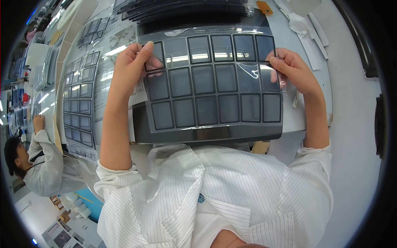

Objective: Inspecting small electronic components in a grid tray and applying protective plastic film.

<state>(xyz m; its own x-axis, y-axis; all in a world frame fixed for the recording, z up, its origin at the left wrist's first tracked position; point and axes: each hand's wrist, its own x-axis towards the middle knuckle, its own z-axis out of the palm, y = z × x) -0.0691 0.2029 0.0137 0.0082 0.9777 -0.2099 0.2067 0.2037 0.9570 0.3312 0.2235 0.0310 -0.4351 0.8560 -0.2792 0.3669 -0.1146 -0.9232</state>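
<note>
A clear plastic sheet carrying rows of black square frames is spread between my hands, slightly raised over a dark flat board. My left hand pinches its upper left edge, thumb in front and fingers showing through from behind. At the upper right edge my right hand grips it in the same way. Two places in the grid show no black frame, one in the top row and one in the middle row. Light glints across the film. Part of the board is hidden under the sheet.
Similar framed sheets lie on the table to the left. A pile of dark sheets is at the back, beside an orange piece. White scraps lie at the back right. Another person works at the far left.
</note>
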